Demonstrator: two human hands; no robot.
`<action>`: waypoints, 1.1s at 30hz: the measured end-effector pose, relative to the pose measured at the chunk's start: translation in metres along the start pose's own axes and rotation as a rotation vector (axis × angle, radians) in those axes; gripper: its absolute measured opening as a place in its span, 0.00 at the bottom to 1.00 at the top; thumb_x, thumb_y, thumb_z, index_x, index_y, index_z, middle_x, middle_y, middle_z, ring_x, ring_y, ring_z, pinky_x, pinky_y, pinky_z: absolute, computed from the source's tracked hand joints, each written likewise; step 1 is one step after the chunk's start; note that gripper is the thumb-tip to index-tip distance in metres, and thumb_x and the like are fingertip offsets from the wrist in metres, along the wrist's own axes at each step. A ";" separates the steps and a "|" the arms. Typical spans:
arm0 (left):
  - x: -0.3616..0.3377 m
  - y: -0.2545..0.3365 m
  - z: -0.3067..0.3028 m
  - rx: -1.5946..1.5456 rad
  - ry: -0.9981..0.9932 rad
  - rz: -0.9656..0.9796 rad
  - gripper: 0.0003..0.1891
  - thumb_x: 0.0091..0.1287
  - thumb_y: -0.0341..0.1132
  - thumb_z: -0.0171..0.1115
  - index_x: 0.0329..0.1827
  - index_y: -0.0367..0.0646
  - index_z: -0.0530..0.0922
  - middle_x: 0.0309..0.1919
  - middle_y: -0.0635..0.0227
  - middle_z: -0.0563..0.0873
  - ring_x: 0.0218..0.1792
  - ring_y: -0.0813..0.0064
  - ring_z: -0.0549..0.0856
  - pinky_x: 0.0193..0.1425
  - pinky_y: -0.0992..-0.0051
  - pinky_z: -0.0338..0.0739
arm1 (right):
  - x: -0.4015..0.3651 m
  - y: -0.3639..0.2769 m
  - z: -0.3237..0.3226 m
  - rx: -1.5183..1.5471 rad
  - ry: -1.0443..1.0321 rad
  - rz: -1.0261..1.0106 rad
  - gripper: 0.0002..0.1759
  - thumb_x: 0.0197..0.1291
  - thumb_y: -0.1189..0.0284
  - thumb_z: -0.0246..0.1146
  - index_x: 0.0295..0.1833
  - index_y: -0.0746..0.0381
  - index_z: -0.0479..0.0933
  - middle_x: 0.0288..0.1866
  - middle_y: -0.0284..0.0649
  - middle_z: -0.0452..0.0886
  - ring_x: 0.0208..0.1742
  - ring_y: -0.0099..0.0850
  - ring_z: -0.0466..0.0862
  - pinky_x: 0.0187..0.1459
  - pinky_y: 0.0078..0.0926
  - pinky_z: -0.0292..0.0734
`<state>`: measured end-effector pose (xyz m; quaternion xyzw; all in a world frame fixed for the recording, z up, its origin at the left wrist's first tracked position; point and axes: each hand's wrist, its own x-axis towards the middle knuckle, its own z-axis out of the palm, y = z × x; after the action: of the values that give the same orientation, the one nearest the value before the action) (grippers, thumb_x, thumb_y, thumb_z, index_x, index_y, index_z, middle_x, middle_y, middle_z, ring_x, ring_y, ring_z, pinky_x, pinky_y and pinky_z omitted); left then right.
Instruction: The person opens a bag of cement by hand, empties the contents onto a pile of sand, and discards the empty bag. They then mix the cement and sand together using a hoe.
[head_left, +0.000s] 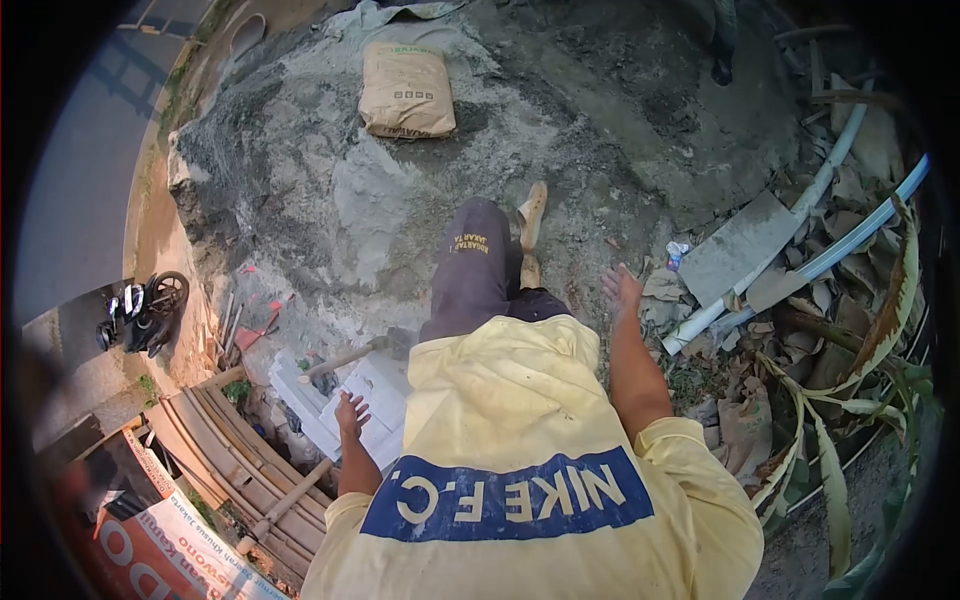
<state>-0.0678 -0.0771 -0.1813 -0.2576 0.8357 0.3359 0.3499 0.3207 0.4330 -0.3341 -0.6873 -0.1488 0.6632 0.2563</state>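
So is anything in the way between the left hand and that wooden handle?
Nothing visible is. The left hand hangs open and empty over the white slabs, and the wooden handle lies just beyond it, uncovered.

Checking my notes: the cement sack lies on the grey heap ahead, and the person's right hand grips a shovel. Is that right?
Not quite. The head view shows the right hand open and empty, fingers spread, gripping nothing. The cement sack does lie on the grey heap ahead.
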 end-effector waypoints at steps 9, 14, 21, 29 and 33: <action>0.024 0.126 0.134 0.182 -0.335 0.333 0.35 0.66 0.62 0.40 0.64 0.43 0.63 0.54 0.59 0.76 0.45 0.67 0.80 0.42 0.67 0.75 | -0.013 0.032 -0.109 0.066 0.272 -0.013 0.24 0.61 0.62 0.55 0.58 0.67 0.65 0.48 0.48 0.78 0.42 0.39 0.81 0.38 0.32 0.76; 0.028 0.130 0.155 0.266 -0.387 0.336 0.35 0.65 0.63 0.40 0.65 0.44 0.64 0.54 0.59 0.77 0.44 0.68 0.80 0.42 0.68 0.75 | -0.030 0.045 -0.124 0.176 0.361 0.027 0.23 0.62 0.66 0.53 0.58 0.69 0.65 0.52 0.52 0.76 0.47 0.47 0.80 0.43 0.37 0.76; 0.046 0.098 0.153 0.165 -0.359 0.251 0.36 0.64 0.65 0.39 0.64 0.45 0.64 0.53 0.60 0.78 0.46 0.63 0.80 0.44 0.64 0.74 | -0.032 0.039 -0.101 0.175 0.155 -0.006 0.27 0.61 0.63 0.54 0.61 0.67 0.60 0.55 0.54 0.71 0.46 0.44 0.79 0.42 0.37 0.75; 0.043 0.026 0.173 -0.015 -0.365 0.094 0.36 0.64 0.64 0.41 0.64 0.44 0.64 0.53 0.59 0.77 0.46 0.63 0.79 0.47 0.61 0.74 | 0.004 -0.018 -0.068 -0.035 0.045 -0.126 0.30 0.59 0.63 0.52 0.65 0.66 0.58 0.58 0.54 0.69 0.48 0.45 0.78 0.43 0.36 0.76; 0.029 -0.014 0.182 -0.007 -0.374 0.030 0.34 0.65 0.60 0.43 0.63 0.42 0.65 0.53 0.56 0.77 0.48 0.60 0.79 0.46 0.59 0.74 | 0.018 -0.056 -0.039 -0.111 0.026 -0.128 0.27 0.62 0.62 0.54 0.62 0.66 0.62 0.56 0.52 0.73 0.48 0.45 0.79 0.42 0.38 0.75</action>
<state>-0.0015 0.0439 -0.3050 -0.1793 0.7585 0.3861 0.4933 0.3679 0.4835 -0.3189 -0.6981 -0.2254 0.6273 0.2615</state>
